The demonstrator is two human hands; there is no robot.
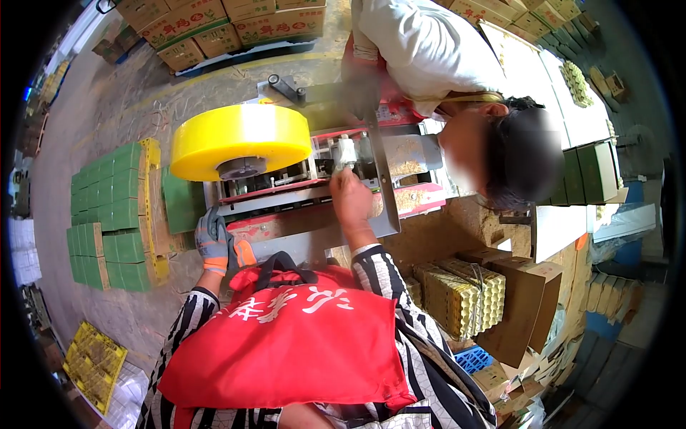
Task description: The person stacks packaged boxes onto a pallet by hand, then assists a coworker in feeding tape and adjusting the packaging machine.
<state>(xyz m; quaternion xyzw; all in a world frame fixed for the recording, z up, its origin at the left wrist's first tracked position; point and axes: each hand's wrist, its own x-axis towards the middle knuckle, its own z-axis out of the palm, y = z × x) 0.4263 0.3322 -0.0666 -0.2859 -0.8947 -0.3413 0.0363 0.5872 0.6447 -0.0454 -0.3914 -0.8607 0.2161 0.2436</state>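
Observation:
A big yellow tape roll (243,139) sits on the red and grey machine (421,199). My right hand (351,200), bare, reaches into the machine's frame right of the roll, fingers closed at a small whitish metal part (346,151); whether they grip it is hard to tell. My left hand (212,243), in a grey glove with orange trim, rests at the machine's near left corner beside the roll. Its fingers point up along the edge, and what they may hold is hidden.
A co-worker (436,50) leans over the machine from the far right. Green cartons (107,186) are stacked on the left, brown cartons (193,25) at the back. Egg trays (457,297) and an open carton (518,307) stand at the lower right.

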